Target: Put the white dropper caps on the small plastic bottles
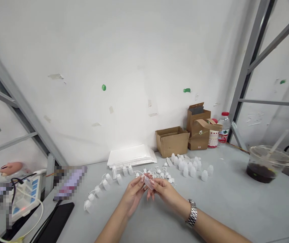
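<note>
Between both hands I hold a small translucent plastic bottle (148,183), tilted, above the grey table (179,222). My left hand (133,193) is closed at its upper left end, where my fingers partly hide it. My right hand (166,190) pinches the other end from the right. Just behind my hands lies a heap of small white caps (161,172) with thin straps. To the left, several small bottles with white caps (106,184) stand in a curved row. Several translucent bottles (185,166), seemingly capless, are clustered to the right of the caps.
White flat sheets (129,156) lie stacked against the wall. A cardboard box (172,143), a brown paper bag (198,130) and a red-capped bottle (224,126) stand behind. A plastic cup of dark drink (264,167) is at right; a power strip (28,199) and black phone-like slab (55,222) at left.
</note>
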Available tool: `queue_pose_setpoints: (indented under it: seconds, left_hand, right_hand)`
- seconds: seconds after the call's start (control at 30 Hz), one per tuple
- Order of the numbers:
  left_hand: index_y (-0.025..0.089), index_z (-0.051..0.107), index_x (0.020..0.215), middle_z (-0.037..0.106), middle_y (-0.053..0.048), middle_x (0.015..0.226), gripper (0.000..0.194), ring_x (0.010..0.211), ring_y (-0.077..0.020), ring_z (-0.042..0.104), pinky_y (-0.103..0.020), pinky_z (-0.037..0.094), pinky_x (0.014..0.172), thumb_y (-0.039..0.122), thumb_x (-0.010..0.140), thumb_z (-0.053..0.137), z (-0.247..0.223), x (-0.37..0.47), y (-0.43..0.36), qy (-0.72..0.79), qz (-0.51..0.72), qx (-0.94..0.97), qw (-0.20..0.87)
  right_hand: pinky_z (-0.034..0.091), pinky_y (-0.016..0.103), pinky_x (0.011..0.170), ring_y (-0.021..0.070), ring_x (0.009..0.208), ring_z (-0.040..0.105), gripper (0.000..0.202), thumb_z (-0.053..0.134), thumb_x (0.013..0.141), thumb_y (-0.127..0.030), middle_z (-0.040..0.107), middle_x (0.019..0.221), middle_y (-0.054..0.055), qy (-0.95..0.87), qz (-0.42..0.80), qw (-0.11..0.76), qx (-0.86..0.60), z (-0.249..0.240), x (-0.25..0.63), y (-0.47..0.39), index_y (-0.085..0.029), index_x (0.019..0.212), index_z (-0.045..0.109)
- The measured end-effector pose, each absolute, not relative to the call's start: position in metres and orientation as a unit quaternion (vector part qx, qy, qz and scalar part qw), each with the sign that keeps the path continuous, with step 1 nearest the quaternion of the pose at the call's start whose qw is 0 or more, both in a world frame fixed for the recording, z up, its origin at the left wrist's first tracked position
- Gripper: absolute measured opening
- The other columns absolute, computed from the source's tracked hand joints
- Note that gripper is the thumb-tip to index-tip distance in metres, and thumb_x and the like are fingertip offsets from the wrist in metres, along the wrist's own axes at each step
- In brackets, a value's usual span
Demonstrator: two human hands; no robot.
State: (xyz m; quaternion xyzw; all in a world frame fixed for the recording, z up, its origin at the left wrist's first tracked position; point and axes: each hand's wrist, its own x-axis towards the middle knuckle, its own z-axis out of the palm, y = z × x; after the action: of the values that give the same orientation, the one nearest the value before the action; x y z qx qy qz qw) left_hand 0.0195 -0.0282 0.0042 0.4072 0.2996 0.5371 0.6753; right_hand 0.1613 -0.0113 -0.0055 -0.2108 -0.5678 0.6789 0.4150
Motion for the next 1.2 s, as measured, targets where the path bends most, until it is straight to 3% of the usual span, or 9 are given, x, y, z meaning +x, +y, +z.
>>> queue_pose_setpoints:
  seconds: [0.2,0.3,0.5,0.67,0.8,1.0,1.2]
  left_hand:
    - [0.013,0.066,0.091,0.059,-0.002,0.065,0.026,0.055,-0.0106,0.050,-0.029,0.044,0.059,0.031,0.073,0.062,0.0037,0.0215,-0.0287,0.288,0.526,0.399,0.694]
    - [0.014,0.067,0.089,0.063,-0.004,0.071,0.027,0.061,-0.0133,0.053,-0.029,0.044,0.060,0.033,0.071,0.063,0.0026,0.0216,-0.0274,0.320,0.535,0.388,0.679]
    - [0.014,0.069,0.078,0.067,-0.008,0.088,0.027,0.089,-0.0193,0.056,-0.030,0.040,0.083,0.037,0.065,0.067,-0.0008,0.0189,-0.0222,0.370,0.582,0.347,0.636]
    - [0.014,0.068,0.086,0.067,-0.006,0.081,0.030,0.079,-0.0160,0.058,-0.029,0.041,0.078,0.036,0.066,0.067,0.0029,0.0196,-0.0233,0.349,0.576,0.345,0.653]
    - [0.014,0.068,0.090,0.067,-0.006,0.079,0.034,0.072,-0.0150,0.057,-0.027,0.042,0.068,0.038,0.066,0.067,0.0045,0.0204,-0.0237,0.361,0.572,0.353,0.646]
    - [0.013,0.070,0.080,0.069,-0.010,0.085,0.030,0.087,-0.0209,0.058,-0.032,0.041,0.080,0.038,0.063,0.069,0.0037,0.0198,-0.0244,0.399,0.561,0.400,0.605]
    - [0.013,0.070,0.086,0.069,-0.010,0.089,0.034,0.092,-0.0227,0.057,-0.034,0.039,0.086,0.038,0.063,0.069,0.0044,0.0201,-0.0268,0.408,0.548,0.425,0.593]
  right_hand:
    - [0.037,0.023,0.052,0.0103,0.050,0.052,0.040,0.055,0.074,-0.052,0.062,0.056,0.003,-0.522,0.730,0.399,-0.188,-0.0040,0.1620,-0.0136,-0.013,0.067,0.061]
    - [0.039,0.024,0.055,0.0114,0.054,0.054,0.042,0.054,0.073,-0.054,0.062,0.057,0.004,-0.513,0.735,0.388,-0.215,-0.0011,0.1614,-0.0147,-0.012,0.071,0.061]
    - [0.043,0.027,0.056,0.0127,0.054,0.054,0.040,0.068,0.058,-0.053,0.061,0.059,0.000,-0.537,0.642,0.434,-0.333,0.0001,0.1585,-0.0127,-0.016,0.069,0.058]
    - [0.042,0.028,0.057,0.0122,0.050,0.053,0.040,0.062,0.064,-0.055,0.061,0.056,0.000,-0.544,0.646,0.426,-0.325,0.0000,0.1599,-0.0127,-0.016,0.065,0.056]
    - [0.044,0.030,0.062,0.0143,0.057,0.057,0.042,0.063,0.061,-0.056,0.063,0.063,0.002,-0.538,0.660,0.421,-0.313,0.0036,0.1601,-0.0151,-0.016,0.068,0.059]
    - [0.043,0.030,0.062,0.0135,0.055,0.055,0.043,0.068,0.054,-0.057,0.062,0.060,0.001,-0.546,0.647,0.430,-0.314,0.0023,0.1609,-0.0151,-0.015,0.064,0.059]
    - [0.042,0.030,0.061,0.0134,0.054,0.055,0.045,0.066,0.055,-0.059,0.062,0.060,0.002,-0.561,0.641,0.422,-0.310,0.0024,0.1637,-0.0131,-0.015,0.064,0.058]
